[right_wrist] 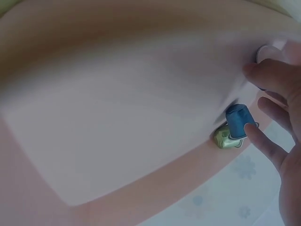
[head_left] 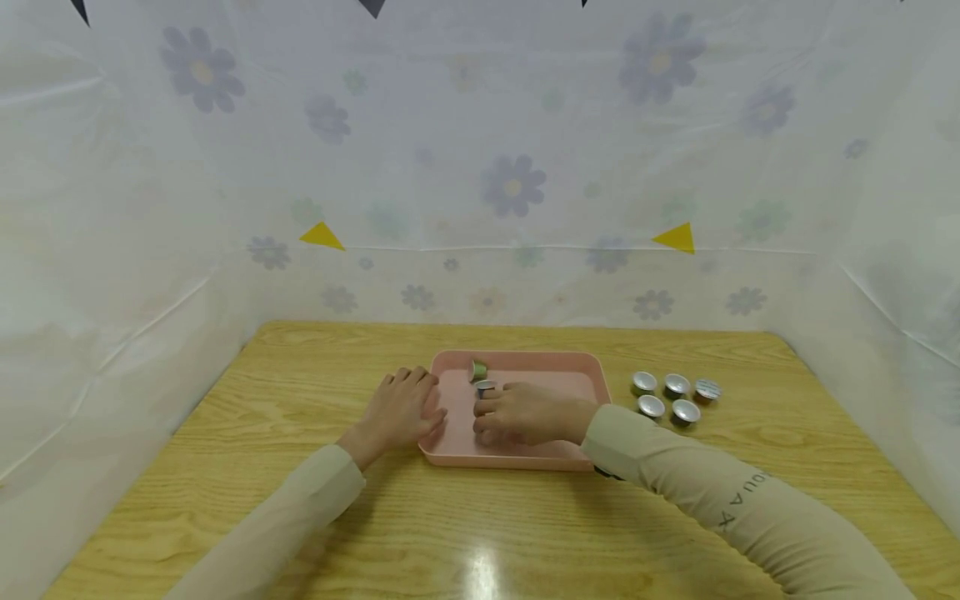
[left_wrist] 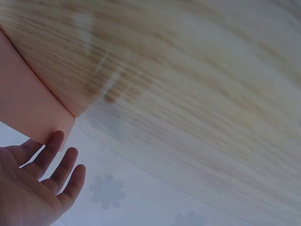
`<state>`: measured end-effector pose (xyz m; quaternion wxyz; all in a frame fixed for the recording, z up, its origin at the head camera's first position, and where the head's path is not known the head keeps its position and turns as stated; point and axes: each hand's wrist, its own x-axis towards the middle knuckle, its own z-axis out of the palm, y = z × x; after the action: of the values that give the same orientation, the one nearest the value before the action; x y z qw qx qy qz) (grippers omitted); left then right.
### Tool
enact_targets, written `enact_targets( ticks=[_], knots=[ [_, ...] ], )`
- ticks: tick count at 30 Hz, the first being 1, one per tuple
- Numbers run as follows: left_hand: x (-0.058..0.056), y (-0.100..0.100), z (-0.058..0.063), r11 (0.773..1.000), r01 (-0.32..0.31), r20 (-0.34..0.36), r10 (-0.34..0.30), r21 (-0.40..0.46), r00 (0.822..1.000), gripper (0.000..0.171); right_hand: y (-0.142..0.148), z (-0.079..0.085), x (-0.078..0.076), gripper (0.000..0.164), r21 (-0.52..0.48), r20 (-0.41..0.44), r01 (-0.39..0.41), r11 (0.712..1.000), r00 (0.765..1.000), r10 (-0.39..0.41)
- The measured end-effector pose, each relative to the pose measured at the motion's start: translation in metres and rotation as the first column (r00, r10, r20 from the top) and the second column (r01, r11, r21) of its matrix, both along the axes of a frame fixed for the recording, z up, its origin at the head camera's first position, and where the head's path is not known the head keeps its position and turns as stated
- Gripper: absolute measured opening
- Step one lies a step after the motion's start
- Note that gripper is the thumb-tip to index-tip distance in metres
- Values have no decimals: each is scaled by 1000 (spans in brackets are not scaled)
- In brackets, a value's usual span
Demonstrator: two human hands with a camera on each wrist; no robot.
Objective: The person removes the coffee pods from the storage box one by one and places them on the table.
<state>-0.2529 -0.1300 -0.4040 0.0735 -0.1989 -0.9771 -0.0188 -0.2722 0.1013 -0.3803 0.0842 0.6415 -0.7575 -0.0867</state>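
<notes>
My left hand (head_left: 401, 408) holds the left side of a pink tray (head_left: 517, 460). In the left wrist view an index finger (left_wrist: 52, 141) touches the outer wall, with the thumb across the rim. Over the tray, my right hand (head_left: 532, 412) pinches a coffee capsule (right_wrist: 269, 52) between thumb and fingers; the hand hides it in the head view. A blue coffee capsule (right_wrist: 239, 120) stands lid-down beside the right fingers, one fingertip at its rim. Against it, near the tray's far left corner, a green coffee capsule (head_left: 477, 371) lies on its side.
To the right of the tray, several coffee capsules (head_left: 651, 406) stand lid-up in two rows on the wooden table (head_left: 480, 517). White flower-patterned sheeting (head_left: 513, 283) encloses the table at the back and both sides.
</notes>
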Motion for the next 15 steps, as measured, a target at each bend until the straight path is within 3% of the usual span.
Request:
enact_targets(
  ticks=[15],
  knots=[
    [0, 1, 0, 1000, -8, 7, 8, -4, 1000, 51, -1, -4, -1, 14, 3, -39, 3, 1000, 999, -3]
  ],
)
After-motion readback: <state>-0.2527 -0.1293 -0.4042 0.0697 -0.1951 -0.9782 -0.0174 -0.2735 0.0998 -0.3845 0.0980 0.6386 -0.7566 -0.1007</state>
